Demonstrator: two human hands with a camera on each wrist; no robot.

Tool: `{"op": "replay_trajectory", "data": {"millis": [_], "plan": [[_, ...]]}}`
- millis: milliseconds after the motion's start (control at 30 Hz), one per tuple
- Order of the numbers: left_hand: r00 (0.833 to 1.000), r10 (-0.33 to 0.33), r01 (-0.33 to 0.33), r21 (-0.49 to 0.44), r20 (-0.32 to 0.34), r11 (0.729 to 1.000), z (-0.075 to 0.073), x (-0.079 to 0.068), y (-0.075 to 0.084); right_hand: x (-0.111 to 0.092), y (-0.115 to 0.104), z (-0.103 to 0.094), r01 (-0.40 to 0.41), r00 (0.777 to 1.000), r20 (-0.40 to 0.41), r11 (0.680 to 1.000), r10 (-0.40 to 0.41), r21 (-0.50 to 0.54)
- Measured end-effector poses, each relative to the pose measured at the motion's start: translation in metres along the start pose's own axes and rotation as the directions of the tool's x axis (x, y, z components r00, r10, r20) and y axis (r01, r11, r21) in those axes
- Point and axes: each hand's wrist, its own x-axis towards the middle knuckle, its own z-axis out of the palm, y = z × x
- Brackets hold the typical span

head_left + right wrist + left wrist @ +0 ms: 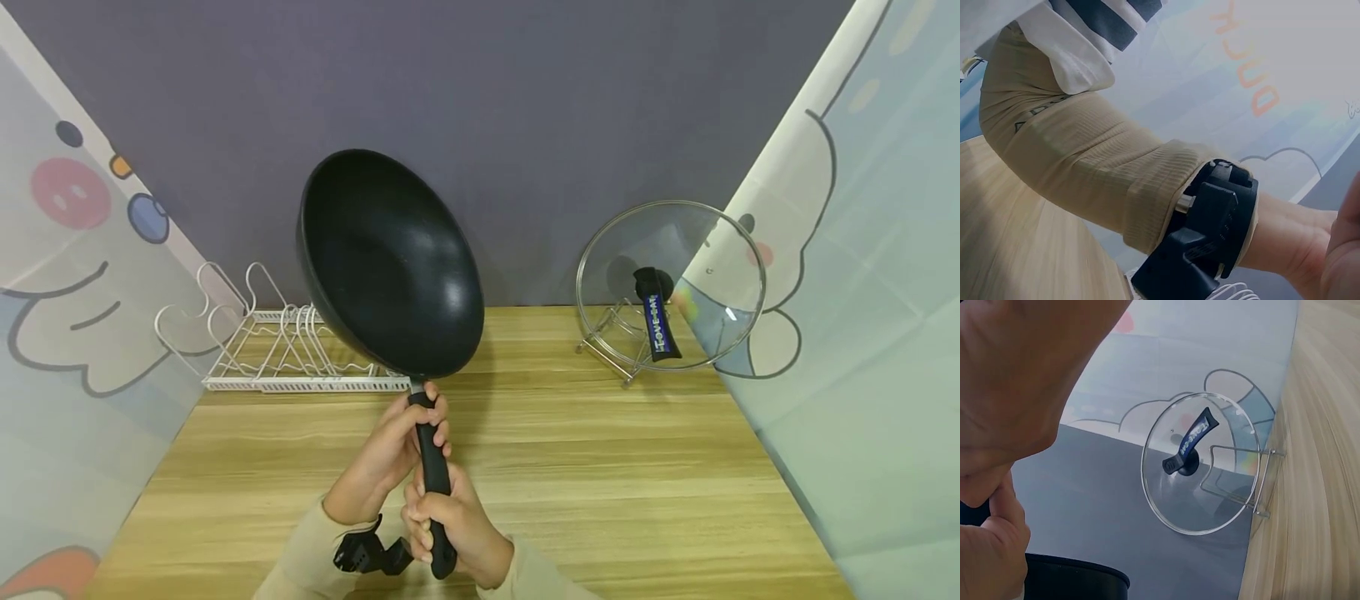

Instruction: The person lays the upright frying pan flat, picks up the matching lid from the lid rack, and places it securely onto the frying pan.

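A black wok (393, 262) is held up above the table, its inside tilted toward me and its bowl pointing away. My left hand (386, 454) grips the upper part of its black handle (433, 458), close to the bowl. Lower down, my right hand (461, 521) wraps its fingers and thumb round the same handle near its end. Only the wok's dark rim (1079, 572) shows at the bottom of the left wrist view. At the edge of the right wrist view, part of a hand (1344, 256) is visible; the wok is not.
Behind the wok at left stands a white wire rack (307, 385), partly covered by it. At right, a glass lid (701, 250) with a black knob and blue-labelled handle leans upright in a small metal stand (611, 360). A grey wall (525, 100) closes the back.
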Motion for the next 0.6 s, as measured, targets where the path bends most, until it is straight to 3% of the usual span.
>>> {"op": "replay_trajectory", "data": {"millis": [300, 600], "plan": [[0.998, 0.014, -0.004, -0.137, 0.069, 0.991, 0.000, 0.005, -0.006, -0.003, -0.011, 0.005, -0.041, 0.994, -0.103, 0.997, 0.033, -0.071], [0.997, -0.012, 0.028, -0.211, 0.079, 0.977, 0.000, 0.008, -0.008, -0.003, -0.017, 0.008, -0.072, 0.985, -0.164, 0.989, 0.051, -0.129]]}}
